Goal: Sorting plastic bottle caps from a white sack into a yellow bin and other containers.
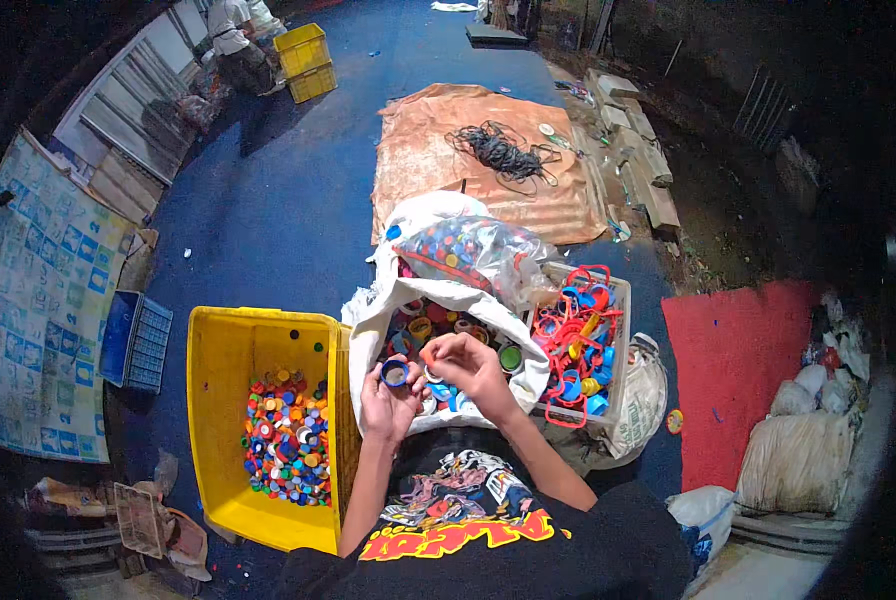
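Over the mouth of a white woven sack [371, 337], my left hand [389, 401] holds a blue-rimmed round plastic cap [395, 373]. Just to its right my right hand [472, 365] pinches a small orange-red plastic piece [428, 355] between its fingers. Inside the sack lie mixed plastic caps and lids, among them a green lid [509, 358]. At the left stands a yellow plastic crate [215, 420] with many small coloured bottle caps [287, 446]. A clear plastic bin [623, 322] on the right holds red, blue and yellow plastic rings and handles [579, 345].
A transparent bag of caps [455, 247] rests behind the sack. Farther off, black cord [504, 152] lies on an orange-brown sheet [418, 165]. A person [234, 41] is near stacked yellow crates [305, 64]. A blue basket [144, 345] stands left, a filled sack [639, 412] right.
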Demonstrator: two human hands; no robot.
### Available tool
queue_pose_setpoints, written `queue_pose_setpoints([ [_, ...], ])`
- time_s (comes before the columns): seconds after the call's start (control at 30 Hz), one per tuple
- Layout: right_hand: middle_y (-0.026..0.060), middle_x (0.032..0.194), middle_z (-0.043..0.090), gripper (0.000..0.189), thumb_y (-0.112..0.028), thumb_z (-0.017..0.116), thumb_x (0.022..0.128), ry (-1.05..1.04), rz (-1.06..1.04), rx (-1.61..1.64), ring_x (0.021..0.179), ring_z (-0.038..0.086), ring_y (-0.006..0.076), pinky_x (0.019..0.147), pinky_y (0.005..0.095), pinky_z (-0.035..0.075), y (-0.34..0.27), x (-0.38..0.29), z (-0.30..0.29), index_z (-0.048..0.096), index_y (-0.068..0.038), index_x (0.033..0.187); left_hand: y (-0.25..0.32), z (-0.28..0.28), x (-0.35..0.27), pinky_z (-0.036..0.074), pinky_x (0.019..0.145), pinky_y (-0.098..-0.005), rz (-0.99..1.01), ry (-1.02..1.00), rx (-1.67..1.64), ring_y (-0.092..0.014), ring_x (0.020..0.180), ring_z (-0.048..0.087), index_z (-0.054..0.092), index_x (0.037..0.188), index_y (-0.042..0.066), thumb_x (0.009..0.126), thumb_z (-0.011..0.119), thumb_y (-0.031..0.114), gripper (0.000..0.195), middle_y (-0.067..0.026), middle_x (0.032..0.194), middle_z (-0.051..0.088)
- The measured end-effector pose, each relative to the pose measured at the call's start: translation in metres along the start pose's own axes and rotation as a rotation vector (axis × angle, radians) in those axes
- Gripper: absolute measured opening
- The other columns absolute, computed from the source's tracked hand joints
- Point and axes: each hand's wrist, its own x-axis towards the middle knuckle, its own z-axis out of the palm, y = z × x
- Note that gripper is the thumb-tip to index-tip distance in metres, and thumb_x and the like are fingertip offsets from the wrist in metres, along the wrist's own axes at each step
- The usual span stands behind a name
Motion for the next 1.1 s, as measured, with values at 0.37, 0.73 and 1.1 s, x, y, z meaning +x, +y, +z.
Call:
queue_pose_setpoints([
  [0.37,0.0113,0.116,0.057,0.019,-0.014,0.070,0.078,-0.297,-0.581,-1.191,0.105,0.056,0.0272,0.089,0.0394,0.042,0.016,-0.007,0.009,0.064,-0.008,0.095,-0.005,-0.042,0.016,0.053,0.080,-0.0369,0.015,0.185,-0.082,-0.026,0.087,0.064,0.058,0.105,0.005,0.098,0.039,0.034,0.035,-0.0141,0.102,0.063],
  [0.73,0.0242,0.109,0.063,0.031,-0.005,0.063,0.075,-0.006,0.556,-1.408,0.098,0.063,0.0361,0.085,0.0420,0.050,0.176,0.092,-0.161,0.063,0.002,0.105,0.019,-0.034,0.003,0.031,0.041,-0.0210,-0.042,0.128,-0.232,-0.011,0.055,0.039,0.054,0.112,0.004,0.098,0.040,0.031,0.033,-0.0080,0.095,0.047],
  [1.1,0.0240,0.110,0.063,0.032,-0.013,0.053,0.084,-0.135,0.159,-1.895,0.103,0.063,0.0362,0.085,0.0455,0.052,0.226,0.120,-0.194,0.063,0.002,0.111,0.019,-0.020,0.009,0.029,0.041,-0.0206,-0.055,0.237,-0.104,-0.010,0.056,0.038,0.050,0.115,0.007,0.098,0.042,0.033,0.031,-0.0078,0.093,0.048],
])
